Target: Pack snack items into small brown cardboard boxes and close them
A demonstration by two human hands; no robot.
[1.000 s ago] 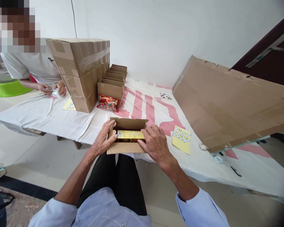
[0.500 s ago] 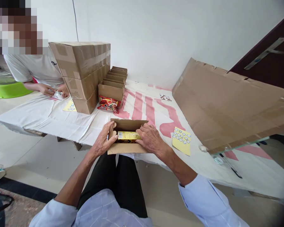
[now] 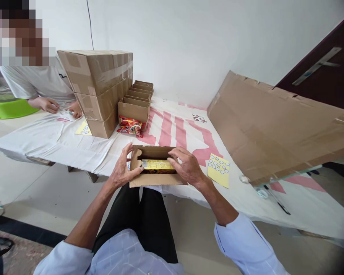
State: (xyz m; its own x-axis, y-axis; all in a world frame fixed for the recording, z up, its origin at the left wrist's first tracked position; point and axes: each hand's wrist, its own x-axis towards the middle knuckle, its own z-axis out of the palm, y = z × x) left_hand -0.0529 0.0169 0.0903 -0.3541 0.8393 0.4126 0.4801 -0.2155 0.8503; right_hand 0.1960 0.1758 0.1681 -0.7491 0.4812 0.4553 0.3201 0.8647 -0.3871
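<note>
An open cardboard box (image 3: 157, 180) stands at the table's front edge, with a yellow packet (image 3: 156, 164) lying inside. My left hand (image 3: 123, 166) grips the box's left end, its thumb over the inner edge and its fingers along the outside. Above the right end, my right hand (image 3: 187, 166) is loosely curved, thumb and index finger apart, with nothing visible between them. It covers that end of the box and of the packet. Beyond the box lies a red snack packet (image 3: 131, 126), against a row of open cardboard boxes (image 3: 134, 109).
Taped cardboard boxes (image 3: 96, 99) are stacked at left, hiding part of a co-worker (image 3: 43, 82) handling something small. A large cardboard sheet (image 3: 275, 130) leans at right. Near it lie a yellow sheet (image 3: 218, 172) with drawn shapes and a dark, thin tool (image 3: 278, 201).
My right hand has lifted off the yellow packet and shifted slightly right, its fingers opening. The fingers of my left hand have moved slightly outward at the box's left end.
</note>
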